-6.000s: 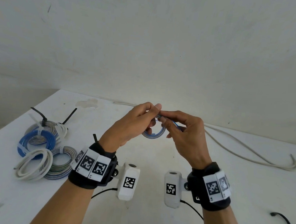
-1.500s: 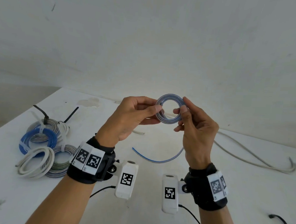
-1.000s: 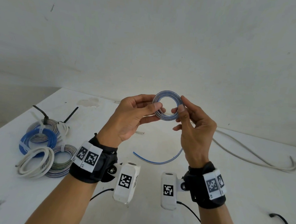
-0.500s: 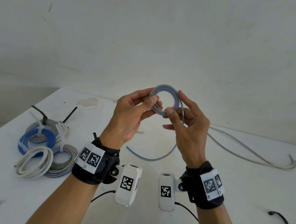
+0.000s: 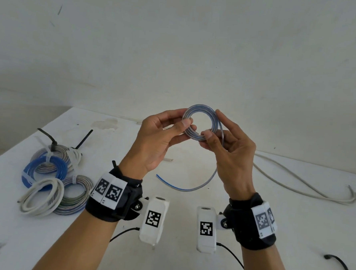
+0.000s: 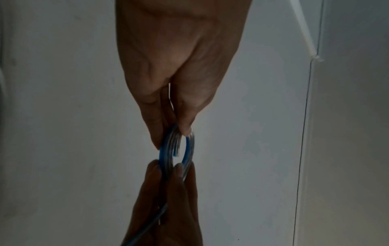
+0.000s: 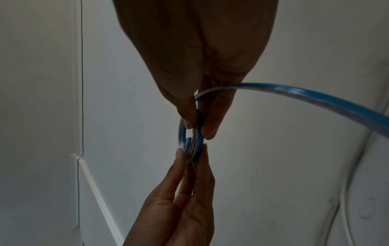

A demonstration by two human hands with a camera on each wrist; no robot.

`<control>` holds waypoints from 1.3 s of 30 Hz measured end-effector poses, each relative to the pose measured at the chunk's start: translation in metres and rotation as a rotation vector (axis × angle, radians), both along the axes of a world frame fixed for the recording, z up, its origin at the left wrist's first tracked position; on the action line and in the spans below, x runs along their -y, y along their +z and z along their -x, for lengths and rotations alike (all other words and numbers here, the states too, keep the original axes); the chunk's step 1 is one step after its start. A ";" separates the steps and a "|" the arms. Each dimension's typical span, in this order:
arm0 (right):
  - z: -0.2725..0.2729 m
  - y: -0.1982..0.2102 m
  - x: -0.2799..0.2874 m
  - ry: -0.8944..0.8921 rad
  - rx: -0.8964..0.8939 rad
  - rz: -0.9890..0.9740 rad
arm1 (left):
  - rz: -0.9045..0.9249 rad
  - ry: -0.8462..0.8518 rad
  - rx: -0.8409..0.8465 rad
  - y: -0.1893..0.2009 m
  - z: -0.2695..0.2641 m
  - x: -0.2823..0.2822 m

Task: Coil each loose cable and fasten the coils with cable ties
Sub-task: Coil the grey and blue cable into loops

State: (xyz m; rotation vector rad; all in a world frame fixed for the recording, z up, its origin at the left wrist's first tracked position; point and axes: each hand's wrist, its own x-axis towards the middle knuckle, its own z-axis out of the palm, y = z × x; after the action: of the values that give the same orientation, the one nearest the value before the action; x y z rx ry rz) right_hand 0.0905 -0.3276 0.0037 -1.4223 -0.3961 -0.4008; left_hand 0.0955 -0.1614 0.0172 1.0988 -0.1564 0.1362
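Note:
A thin blue-and-clear flat cable is wound into a small coil that I hold upright above the white table. My left hand pinches the coil's left side between thumb and fingers. My right hand pinches its lower right part. The loose tail hangs behind my right palm and curves left over the table. In the left wrist view, the left hand grips the coil from above. In the right wrist view, the right hand grips the coil as the tail runs off right.
Several tied coils lie at the table's left with two black cable ties beside them. A long grey loose cable runs along the back right. A black cable lies at the front right. A wall stands behind the table.
Both hands have lifted the coil higher. The right hand has slid from the coil's right side to its lower part, and the loose tail has grown shorter and swung left.

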 end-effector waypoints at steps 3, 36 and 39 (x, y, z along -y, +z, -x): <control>-0.002 -0.001 0.001 0.002 -0.010 -0.007 | -0.070 -0.078 -0.022 -0.001 0.000 -0.005; 0.001 0.003 0.012 0.088 -0.022 0.239 | -0.298 -0.160 -0.098 0.002 -0.001 -0.017; 0.004 0.002 0.010 0.108 -0.016 0.288 | -0.410 -0.218 -0.108 -0.003 0.002 -0.008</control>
State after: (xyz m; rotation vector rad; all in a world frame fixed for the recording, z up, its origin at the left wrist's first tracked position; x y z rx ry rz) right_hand 0.0867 -0.3372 0.0059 -1.6737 -0.5312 -0.2509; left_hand 0.0939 -0.1539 0.0144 1.4853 -0.2112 -0.1577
